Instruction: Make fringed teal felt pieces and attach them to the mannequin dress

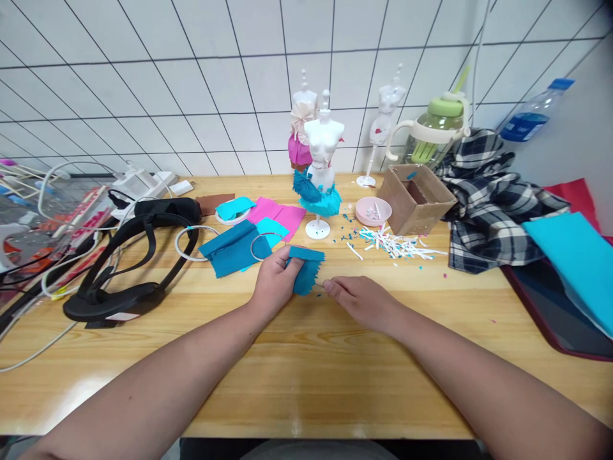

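Observation:
My left hand (276, 278) is closed on a small piece of teal fabric (306, 268) with a fringed edge, held just above the wooden table (306, 377). My right hand (361, 300) lies on the table right of the fabric, fingers pinched together near the fringe; whatever they hold is too small to make out. Behind the hands stands a white mannequin (322, 160) wearing a teal fringed skirt. More teal and pink fabric pieces (249, 233) lie to its left.
A black headset (134, 255) and cables lie at the left. A pink dish (373, 211), cardboard box (416, 198), paper scraps (397, 244), plaid cloth (488, 198), green jug (438, 128) and teal sheet (575, 262) sit to the right. Two more mannequins stand by the tiled wall.

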Action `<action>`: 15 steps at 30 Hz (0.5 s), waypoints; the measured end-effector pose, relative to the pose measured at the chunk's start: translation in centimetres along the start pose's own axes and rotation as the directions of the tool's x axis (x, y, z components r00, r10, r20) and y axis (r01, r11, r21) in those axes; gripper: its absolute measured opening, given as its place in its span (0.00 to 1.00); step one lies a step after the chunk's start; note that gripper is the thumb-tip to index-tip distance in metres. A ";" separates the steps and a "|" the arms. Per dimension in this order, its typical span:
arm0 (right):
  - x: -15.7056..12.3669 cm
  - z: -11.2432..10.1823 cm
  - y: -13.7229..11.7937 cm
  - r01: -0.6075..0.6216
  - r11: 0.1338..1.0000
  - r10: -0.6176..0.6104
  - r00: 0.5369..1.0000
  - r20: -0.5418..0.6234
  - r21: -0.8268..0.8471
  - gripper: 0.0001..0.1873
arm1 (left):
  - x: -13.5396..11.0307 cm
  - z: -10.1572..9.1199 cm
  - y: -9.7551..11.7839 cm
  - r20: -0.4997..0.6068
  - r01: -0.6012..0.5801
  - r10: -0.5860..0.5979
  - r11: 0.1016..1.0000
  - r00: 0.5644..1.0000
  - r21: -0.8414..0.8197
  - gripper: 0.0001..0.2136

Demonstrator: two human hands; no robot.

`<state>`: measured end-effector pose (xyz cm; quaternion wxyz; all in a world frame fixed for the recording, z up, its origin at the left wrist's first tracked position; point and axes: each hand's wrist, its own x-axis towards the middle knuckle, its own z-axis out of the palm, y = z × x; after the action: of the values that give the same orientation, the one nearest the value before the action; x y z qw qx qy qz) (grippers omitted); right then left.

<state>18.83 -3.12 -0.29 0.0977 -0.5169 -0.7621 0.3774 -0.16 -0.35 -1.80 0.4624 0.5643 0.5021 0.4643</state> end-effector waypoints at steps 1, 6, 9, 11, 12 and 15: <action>-0.1 0.0 0.0 0.002 1.000 -0.002 1.000 0.002 0.007 0.27 | 0.1 0.0 0.0 -0.002 -0.001 0.001 1.000 1.000 -0.002 0.12; -0.2 0.1 0.0 0.015 0.999 -0.016 1.000 0.002 0.031 0.27 | 0.3 -0.2 -0.3 -0.004 -0.004 0.004 1.000 1.000 0.006 0.12; -0.1 0.4 -0.1 0.001 1.000 -0.001 1.000 -0.003 0.008 0.27 | 0.2 -0.1 -0.2 0.009 0.001 -0.001 1.000 1.000 -0.004 0.12; 0.0 0.5 -0.1 -0.002 1.000 0.002 1.000 -0.010 -0.009 0.28 | 0.1 0.0 -0.1 0.020 0.004 -0.004 1.000 1.000 -0.016 0.11; 0.0 0.5 -0.1 -0.002 1.000 0.002 1.000 -0.014 -0.016 0.28 | 0.0 0.1 0.0 0.024 0.005 -0.004 1.000 1.000 -0.022 0.11; 0.1 0.5 0.0 0.001 1.000 -0.002 1.000 -0.022 -0.024 0.28 | -0.1 0.1 0.1 0.029 0.002 -0.002 1.000 1.000 -0.027 0.10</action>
<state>18.48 -3.28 -0.67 0.1002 -0.5215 -0.7658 0.3626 -0.01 -0.48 -1.70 0.4775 0.5642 0.4898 0.4624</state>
